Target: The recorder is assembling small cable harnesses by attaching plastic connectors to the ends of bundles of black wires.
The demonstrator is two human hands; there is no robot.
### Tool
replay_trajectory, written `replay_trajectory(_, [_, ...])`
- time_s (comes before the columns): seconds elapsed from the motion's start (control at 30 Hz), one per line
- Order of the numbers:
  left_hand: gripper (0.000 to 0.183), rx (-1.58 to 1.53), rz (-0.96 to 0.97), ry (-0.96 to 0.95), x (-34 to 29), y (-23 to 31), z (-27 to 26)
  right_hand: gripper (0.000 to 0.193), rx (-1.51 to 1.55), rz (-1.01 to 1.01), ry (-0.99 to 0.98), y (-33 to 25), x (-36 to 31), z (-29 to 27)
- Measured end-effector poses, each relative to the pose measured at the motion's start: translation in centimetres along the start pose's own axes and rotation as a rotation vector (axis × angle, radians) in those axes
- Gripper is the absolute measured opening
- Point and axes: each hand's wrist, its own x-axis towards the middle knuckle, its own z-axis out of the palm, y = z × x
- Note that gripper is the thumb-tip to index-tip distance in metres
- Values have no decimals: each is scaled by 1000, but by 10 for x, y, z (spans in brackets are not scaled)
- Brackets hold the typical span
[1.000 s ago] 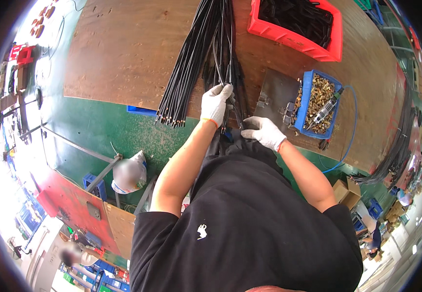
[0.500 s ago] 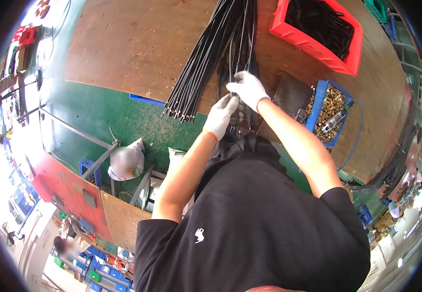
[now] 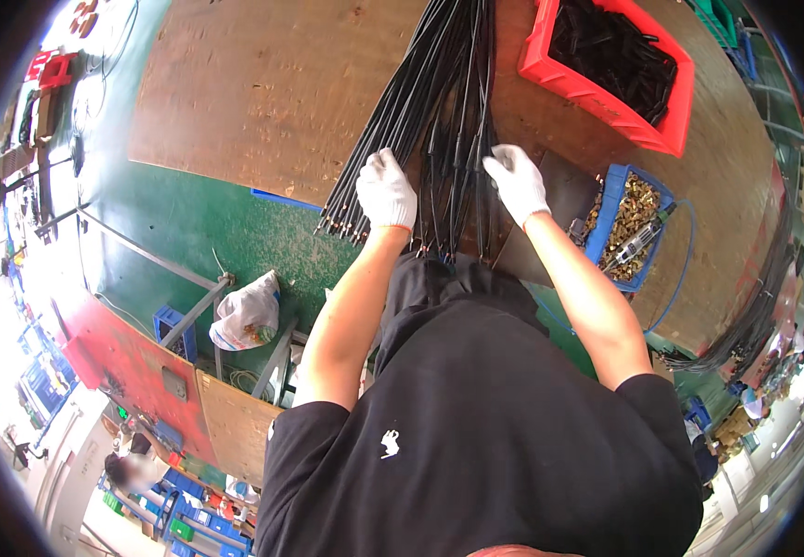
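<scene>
Black cables [image 3: 379,139] with bare coppery ends lie in a long bundle across the table's near edge. My left hand [image 3: 386,192], in a white knitted glove, is over this bundle with curled fingers closed on a black cable. To the right, a second group of black cables [image 3: 457,176] with thicker black sleeves partway along hangs toward my lap. My right hand [image 3: 520,184], gloved alike, is beside the outermost of these cables. Its thumb and fingers are bent and slightly apart, with nothing visible between them.
A red bin [image 3: 597,116] of black tubular parts stands at the far right. Nearer is a blue bin [image 3: 613,195] of small brass fittings, a hand tool [image 3: 638,239] with a blue hose lying on it. A metal frame [image 3: 147,243] and a white bag [image 3: 246,311] are at left.
My hands have parted from the middle of the cables: the left moved left onto the long bundle, the right moved right. The sleeved cables between them now show.
</scene>
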Motion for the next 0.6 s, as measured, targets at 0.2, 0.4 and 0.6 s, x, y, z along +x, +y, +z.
replay_trajectory(0.2, [25,212,2,225,14,4,29,36,175,154,46,60,-42,-37])
replay_trajectory(0.4, [22,328,-102,-41,17,18,31,30,231,219,85,79,-55,-47])
replay_trajectory(0.6, [21,290,-163,-107,27,29,33,31,317,176,-7,70,-46,-41])
